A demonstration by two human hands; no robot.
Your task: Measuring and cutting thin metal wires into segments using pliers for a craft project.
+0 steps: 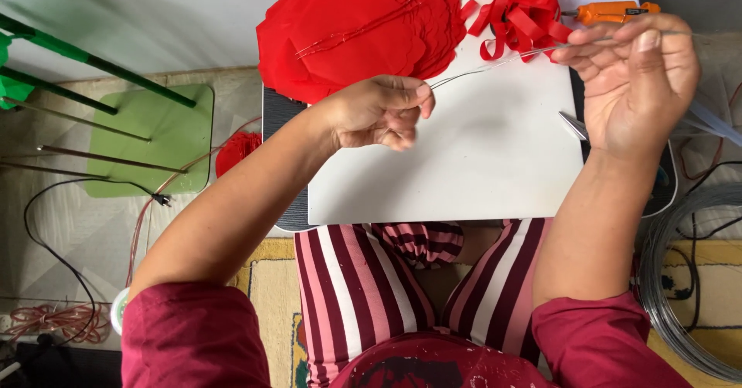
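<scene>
We've got a thin wire (495, 62) stretched between both hands over the white board (464, 164) on our lap. Left hand (379, 112) has its fingers curled together, thumb and forefinger pinched on the near-left end of the wire. Right hand (630, 79) is up at the far right, fingertips clamped on the other end, palm open toward us.

Far side of the board, there's a big heap of red paper (355, 25) and just right of it a bundle of red ribbon (522, 9). An orange tool (610, 11) lies beyond the ribbon, maybe a glue gun, hard to tell with the hand in the way.

No real containers here. Closest thing is a coil of grey wire (680, 295) on the floor at the right. On the left sit a green stool (154, 137) and some green-wrapped sticks (93, 59).
</scene>
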